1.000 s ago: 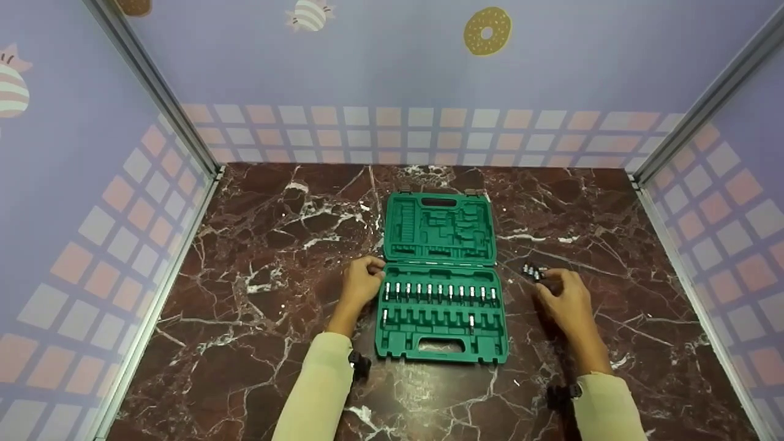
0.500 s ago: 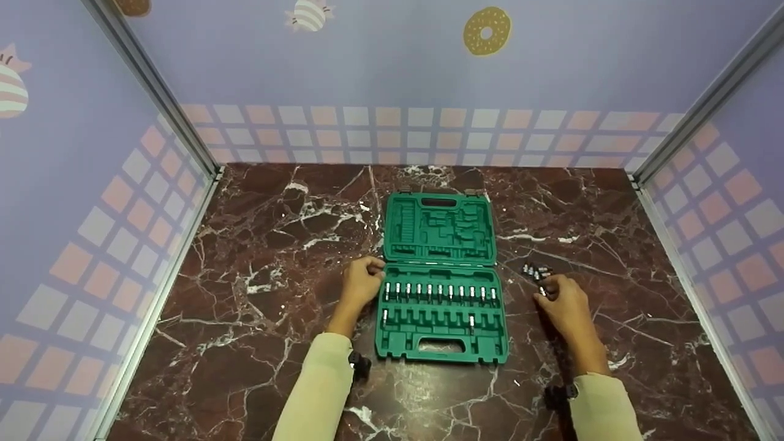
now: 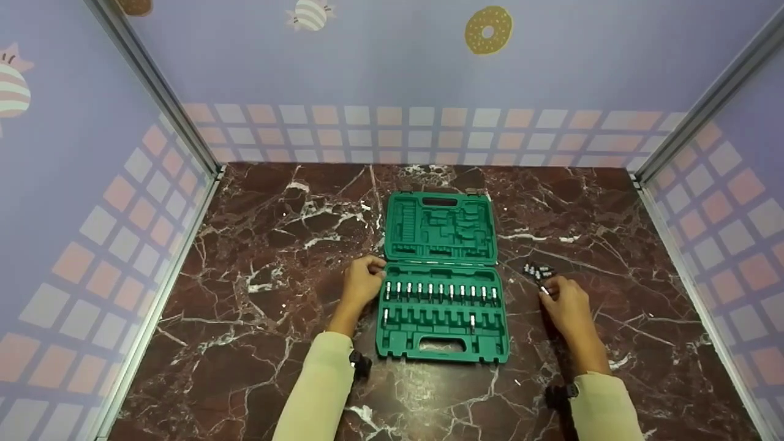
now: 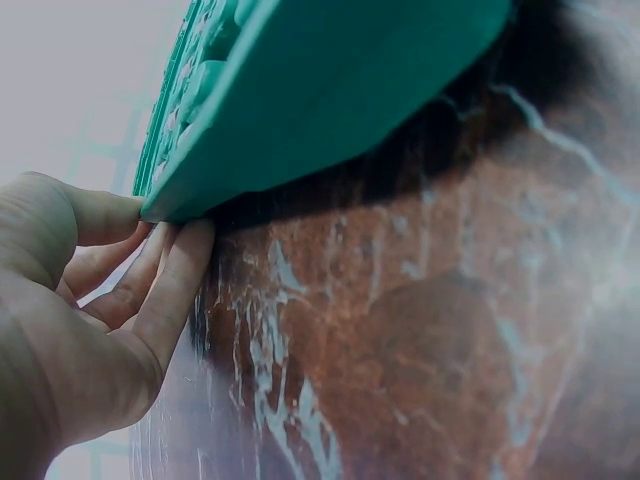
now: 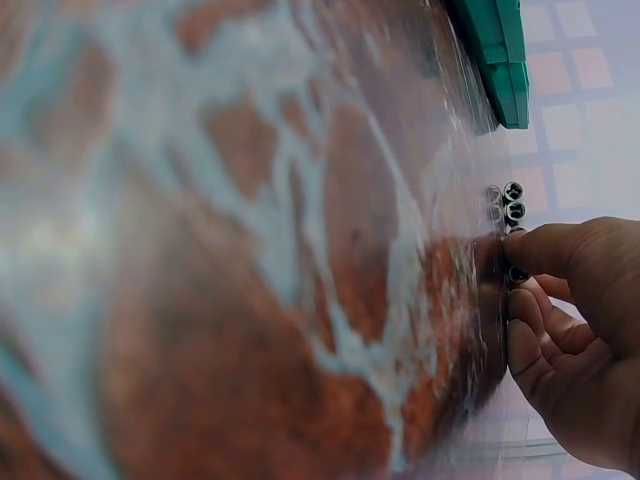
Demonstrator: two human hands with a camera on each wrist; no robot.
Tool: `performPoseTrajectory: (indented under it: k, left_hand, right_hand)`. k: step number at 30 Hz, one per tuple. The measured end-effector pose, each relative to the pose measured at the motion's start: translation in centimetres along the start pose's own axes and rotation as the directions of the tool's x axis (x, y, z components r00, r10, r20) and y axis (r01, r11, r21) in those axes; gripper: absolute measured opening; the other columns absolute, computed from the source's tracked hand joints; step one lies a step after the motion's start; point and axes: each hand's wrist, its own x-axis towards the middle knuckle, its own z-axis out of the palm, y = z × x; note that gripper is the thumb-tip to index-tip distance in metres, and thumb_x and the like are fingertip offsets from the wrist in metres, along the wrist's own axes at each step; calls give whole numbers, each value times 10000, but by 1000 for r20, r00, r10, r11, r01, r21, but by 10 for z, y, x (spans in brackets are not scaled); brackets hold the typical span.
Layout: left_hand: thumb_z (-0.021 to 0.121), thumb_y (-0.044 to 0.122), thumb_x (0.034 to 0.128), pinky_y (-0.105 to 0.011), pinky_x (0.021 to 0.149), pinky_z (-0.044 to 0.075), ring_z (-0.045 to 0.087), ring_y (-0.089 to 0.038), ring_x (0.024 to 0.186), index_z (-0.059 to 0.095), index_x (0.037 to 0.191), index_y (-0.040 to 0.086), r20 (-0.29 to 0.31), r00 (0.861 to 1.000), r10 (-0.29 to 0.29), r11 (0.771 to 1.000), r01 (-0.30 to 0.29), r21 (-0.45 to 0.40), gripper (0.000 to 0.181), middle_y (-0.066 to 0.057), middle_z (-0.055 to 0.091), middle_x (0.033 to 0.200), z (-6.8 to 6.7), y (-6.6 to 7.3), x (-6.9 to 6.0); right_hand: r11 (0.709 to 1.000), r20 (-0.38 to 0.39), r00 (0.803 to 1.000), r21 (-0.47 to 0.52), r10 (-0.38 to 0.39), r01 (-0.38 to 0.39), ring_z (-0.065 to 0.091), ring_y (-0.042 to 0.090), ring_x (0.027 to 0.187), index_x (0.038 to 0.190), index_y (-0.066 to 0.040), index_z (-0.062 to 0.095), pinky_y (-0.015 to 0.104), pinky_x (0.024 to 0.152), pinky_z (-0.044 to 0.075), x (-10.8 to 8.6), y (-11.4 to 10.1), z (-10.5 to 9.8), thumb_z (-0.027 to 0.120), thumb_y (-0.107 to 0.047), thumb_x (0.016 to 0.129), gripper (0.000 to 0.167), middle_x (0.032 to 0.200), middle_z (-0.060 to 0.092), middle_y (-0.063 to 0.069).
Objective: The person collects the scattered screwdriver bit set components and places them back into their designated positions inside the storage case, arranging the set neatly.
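Note:
A green socket case [image 3: 441, 352] lies open on the marble-patterned table. Its back row holds several silver bit sockets [image 3: 441, 293] upright side by side; the front row has one at the left and one towards the right. My left hand [image 3: 362, 280] holds the case's left edge near the hinge, thumb on the rim and fingers low against it in the left wrist view. Right of the case, my right hand [image 3: 568, 303] pinches a bit socket [image 3: 543, 288] between thumb and fingers, close to the tabletop. Its far end is beside a small pile of bit sockets [image 3: 536, 271].
The case's lid [image 3: 440, 226] is folded back flat, with moulded recesses. Patterned wall panels [image 3: 392, 67] enclose the table at the back and both sides. Dark marble tabletop [image 3: 275, 245] surrounds the case.
My right hand has drawn back slightly from the pile towards me, and one bit socket now shows between its fingertips, apart from the others. My left hand and the case stay in place.

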Motion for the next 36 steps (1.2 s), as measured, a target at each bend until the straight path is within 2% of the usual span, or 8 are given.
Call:
performPoseTrajectory:
  k: [19,24,29,33,36]
  left_hand:
    - [706,-4,893,-457,849,559,710,-281,904,772,1003,54,-14,1000,7,1000,-7,-5,140,-105,762,940,0,-1,-1]
    - [704,1,905,-466,860,559,709,-287,918,774,1015,64,-5,1000,0,1000,0,-1,144,-104,761,950,1,-1,0]
    - [702,6,915,-462,851,559,706,-285,913,772,1025,69,-3,1000,-2,1000,2,1,145,-101,758,955,1,-1,0]
    - [701,-4,908,-454,815,564,703,-285,885,770,1022,48,-18,1000,22,1000,-22,-5,143,-113,752,941,1,-1,-1]
    - [704,0,902,-454,811,564,703,-283,874,770,1014,45,-28,999,32,999,-32,7,137,-112,754,931,2,0,-1]
  right_hand:
    - [1000,17,1000,9,-17,17,611,438,973,1032,63,659,568,908,465,1,0,-1,668,-24,936,130,1031,615,269]
    - [999,26,999,24,-28,27,628,395,922,1032,36,661,532,848,487,-1,-4,0,668,-48,959,112,1010,634,233]
    - [997,55,998,70,-17,13,653,322,892,1068,-6,676,440,794,503,-1,-11,-3,668,-90,984,120,997,681,184]
    - [986,110,994,160,20,-38,651,237,825,1122,-26,681,317,678,527,0,-19,-6,660,-108,1001,147,1013,706,164]
    - [979,132,991,201,19,-45,656,213,833,1126,-31,692,277,684,531,2,-25,-6,673,-109,998,152,1017,723,158]
